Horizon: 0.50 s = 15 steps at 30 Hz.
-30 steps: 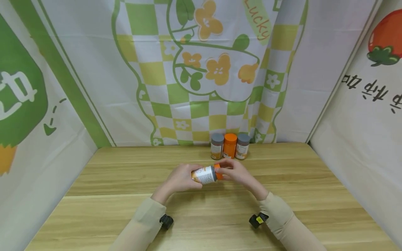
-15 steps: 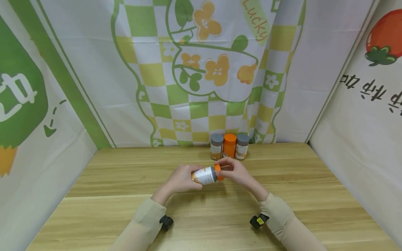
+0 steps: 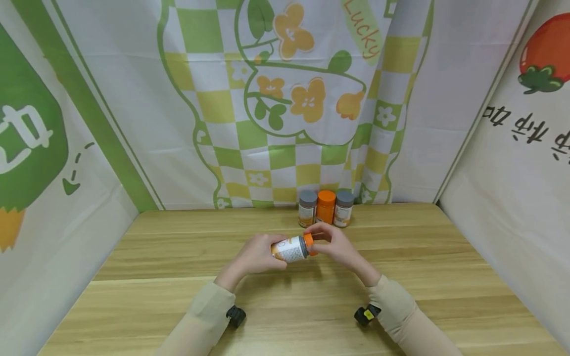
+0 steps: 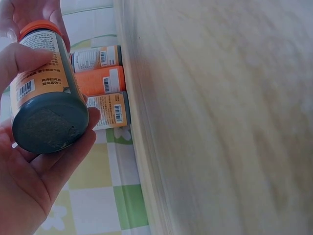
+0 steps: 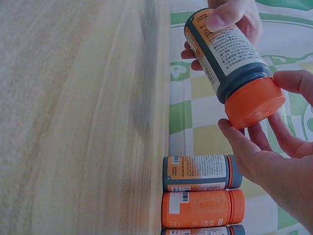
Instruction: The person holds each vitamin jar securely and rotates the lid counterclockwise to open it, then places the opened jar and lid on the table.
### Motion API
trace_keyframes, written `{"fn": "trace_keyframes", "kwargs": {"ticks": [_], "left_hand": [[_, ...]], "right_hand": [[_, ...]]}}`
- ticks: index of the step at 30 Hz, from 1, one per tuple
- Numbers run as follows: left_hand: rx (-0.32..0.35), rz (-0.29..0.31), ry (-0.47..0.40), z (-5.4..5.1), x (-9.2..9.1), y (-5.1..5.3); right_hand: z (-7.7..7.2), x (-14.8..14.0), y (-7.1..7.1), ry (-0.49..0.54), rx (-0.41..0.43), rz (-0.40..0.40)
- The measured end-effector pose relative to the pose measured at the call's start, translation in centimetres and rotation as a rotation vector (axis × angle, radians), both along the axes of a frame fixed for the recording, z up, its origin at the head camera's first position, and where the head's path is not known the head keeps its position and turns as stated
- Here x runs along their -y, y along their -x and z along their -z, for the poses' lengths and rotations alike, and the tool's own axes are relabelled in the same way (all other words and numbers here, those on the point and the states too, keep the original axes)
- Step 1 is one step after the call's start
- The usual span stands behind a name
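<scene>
A grey pill bottle (image 3: 289,249) with a white and orange label is held tilted above the table, its capped end toward the right. My left hand (image 3: 258,254) grips the bottle's body; in the left wrist view the thumb lies over the label and the dark base (image 4: 51,122) faces the camera. On the bottle's neck sits an orange cap (image 5: 255,103). My right hand (image 3: 335,246) holds this cap by its rim, thumb on one side and fingertips on the other, as the right wrist view shows.
Behind the hands, at the table's (image 3: 178,242) back edge, three bottles stand side by side: a grey-capped bottle (image 3: 307,209), an orange bottle (image 3: 326,207) and another grey-capped bottle (image 3: 343,209). A patterned curtain (image 3: 285,163) hangs right behind them.
The right hand's fingers have shifted slightly around the orange cap. The left hand and the bottle have stayed almost in place.
</scene>
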<state>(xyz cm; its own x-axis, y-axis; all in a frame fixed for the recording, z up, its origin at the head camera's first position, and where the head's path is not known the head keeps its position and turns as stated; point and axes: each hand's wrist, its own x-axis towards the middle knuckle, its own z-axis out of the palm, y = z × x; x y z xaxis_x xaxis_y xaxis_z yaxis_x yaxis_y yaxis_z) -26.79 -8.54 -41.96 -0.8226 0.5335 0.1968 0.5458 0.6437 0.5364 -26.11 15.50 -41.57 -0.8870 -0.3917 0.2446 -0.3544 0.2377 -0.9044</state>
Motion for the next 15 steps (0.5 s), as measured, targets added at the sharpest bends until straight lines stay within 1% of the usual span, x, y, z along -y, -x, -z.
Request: {"fn": "trace_keyframes", "kwargs": {"ticks": [8, 12, 15], "left_hand": [[0.011, -0.010, -0.002, -0.10, -0.02, -0.02], [0.026, -0.013, -0.009, -0.09, -0.01, -0.03], [0.024, -0.016, -0.007, 0.01, 0.01, 0.05]], "right_hand": [[0.15, -0.06, 0.06, 0.030, -0.028, -0.026], [0.48, -0.10, 0.17, 0.062, -0.039, -0.056], [0.80, -0.18, 0.33, 0.087, -0.069, -0.092]]}}
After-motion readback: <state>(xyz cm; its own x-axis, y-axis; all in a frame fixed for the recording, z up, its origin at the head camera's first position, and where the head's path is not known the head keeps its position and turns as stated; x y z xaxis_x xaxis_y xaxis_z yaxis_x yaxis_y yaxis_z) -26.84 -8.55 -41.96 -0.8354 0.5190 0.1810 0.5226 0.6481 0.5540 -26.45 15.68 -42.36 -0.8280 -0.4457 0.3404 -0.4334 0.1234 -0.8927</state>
